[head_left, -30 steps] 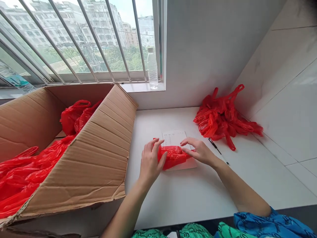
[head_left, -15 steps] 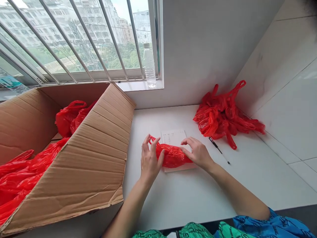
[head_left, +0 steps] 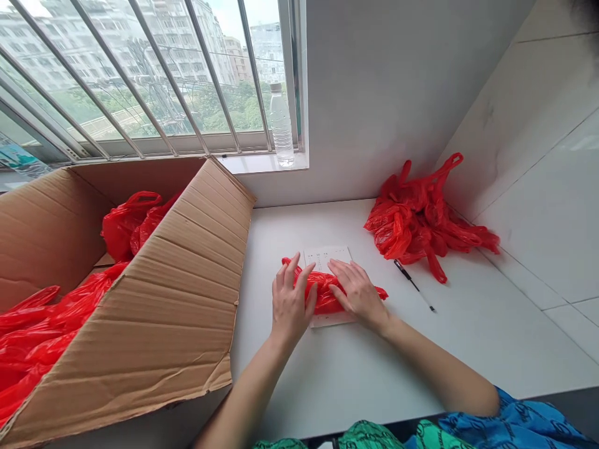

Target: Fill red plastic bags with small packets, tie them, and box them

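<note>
A crumpled red plastic bag (head_left: pixel 324 302) lies across a white sheet of paper (head_left: pixel 326 254) with faint writing on it. My left hand (head_left: pixel 291 299) rests on the bag's left part, fingers spread. Over its right part lies my right hand (head_left: pixel 358 293), its fingers stretched out and flat. One end of the bag pokes out past my right wrist, and the middle shows between my two thumbs. The lower middle of the paper is covered by the bag and hands.
An open cardboard box (head_left: pixel 187 280) with several red bags (head_left: pixel 126 227) stands at the left. More red bags (head_left: pixel 416 215) are heaped in the right corner of the white table (head_left: pixel 290 393). A black pen (head_left: pixel 414 285) lies near them. A clear bottle (head_left: pixel 281 128) stands on the windowsill.
My right hand has moved left onto the bag, closer to my left hand, which has shifted slightly right. The bag's right end now sticks out beyond my right hand.
</note>
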`<action>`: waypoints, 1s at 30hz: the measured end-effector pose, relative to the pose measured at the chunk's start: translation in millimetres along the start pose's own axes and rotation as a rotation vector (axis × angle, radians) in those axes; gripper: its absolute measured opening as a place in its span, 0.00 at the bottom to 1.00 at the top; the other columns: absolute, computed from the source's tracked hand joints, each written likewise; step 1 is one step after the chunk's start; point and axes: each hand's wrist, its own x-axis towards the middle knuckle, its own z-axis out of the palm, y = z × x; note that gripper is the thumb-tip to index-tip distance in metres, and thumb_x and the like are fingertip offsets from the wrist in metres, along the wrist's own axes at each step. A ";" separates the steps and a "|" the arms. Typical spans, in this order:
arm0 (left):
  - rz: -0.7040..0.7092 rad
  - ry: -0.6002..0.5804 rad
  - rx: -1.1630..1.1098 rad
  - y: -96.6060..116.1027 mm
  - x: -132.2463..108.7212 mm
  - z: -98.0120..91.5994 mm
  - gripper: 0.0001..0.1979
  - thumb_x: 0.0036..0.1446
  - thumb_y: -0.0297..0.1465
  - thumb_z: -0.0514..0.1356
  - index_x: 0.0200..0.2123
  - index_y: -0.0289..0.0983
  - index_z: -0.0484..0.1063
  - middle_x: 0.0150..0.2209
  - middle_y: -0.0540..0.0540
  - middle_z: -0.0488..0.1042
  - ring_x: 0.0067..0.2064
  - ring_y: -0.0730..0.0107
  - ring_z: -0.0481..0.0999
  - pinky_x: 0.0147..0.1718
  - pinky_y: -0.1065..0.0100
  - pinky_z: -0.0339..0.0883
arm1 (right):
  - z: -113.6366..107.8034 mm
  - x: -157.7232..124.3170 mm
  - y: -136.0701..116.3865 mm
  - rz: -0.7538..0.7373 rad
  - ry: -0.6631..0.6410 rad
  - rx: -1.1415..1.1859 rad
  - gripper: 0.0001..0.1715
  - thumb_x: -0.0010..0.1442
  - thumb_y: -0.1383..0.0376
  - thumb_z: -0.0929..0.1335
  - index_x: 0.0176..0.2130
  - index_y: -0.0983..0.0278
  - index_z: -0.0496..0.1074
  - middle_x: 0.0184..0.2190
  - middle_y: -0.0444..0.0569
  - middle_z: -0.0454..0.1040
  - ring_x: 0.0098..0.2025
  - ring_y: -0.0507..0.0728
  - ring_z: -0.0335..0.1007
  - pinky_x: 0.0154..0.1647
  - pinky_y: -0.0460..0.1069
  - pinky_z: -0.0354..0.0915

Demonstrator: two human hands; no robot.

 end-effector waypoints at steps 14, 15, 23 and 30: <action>0.070 -0.163 0.072 -8.1 -12.6 45.5 0.23 0.70 0.32 0.46 0.66 0.38 0.61 0.67 0.45 0.60 0.69 0.55 0.58 0.67 0.47 0.53 | 30.0 -9.6 -5.7 -0.022 -0.126 -0.063 0.34 0.72 0.60 0.54 0.71 0.71 0.46 0.70 0.58 0.52 0.72 0.60 0.46 0.71 0.60 0.50; 0.072 -0.163 0.069 -8.0 -12.6 45.6 0.23 0.70 0.32 0.46 0.66 0.38 0.61 0.67 0.45 0.60 0.69 0.55 0.58 0.66 0.46 0.53 | 29.2 -9.6 -6.0 -0.023 -0.133 -0.058 0.34 0.72 0.60 0.54 0.71 0.71 0.46 0.70 0.59 0.52 0.72 0.61 0.46 0.71 0.61 0.50; 0.071 -0.156 0.045 -9.2 -14.1 47.7 0.23 0.70 0.32 0.46 0.66 0.39 0.60 0.67 0.44 0.60 0.68 0.56 0.59 0.66 0.46 0.53 | 28.7 -9.8 -6.8 -0.010 -0.141 -0.031 0.34 0.72 0.59 0.54 0.71 0.70 0.47 0.70 0.58 0.53 0.72 0.61 0.47 0.71 0.62 0.50; 0.049 -0.166 0.031 -6.5 -13.7 45.4 0.22 0.70 0.31 0.46 0.65 0.38 0.62 0.66 0.45 0.63 0.68 0.56 0.58 0.67 0.48 0.52 | 26.6 -9.8 -8.4 0.005 -0.159 -0.014 0.33 0.72 0.59 0.54 0.69 0.72 0.51 0.69 0.58 0.55 0.71 0.60 0.48 0.71 0.61 0.49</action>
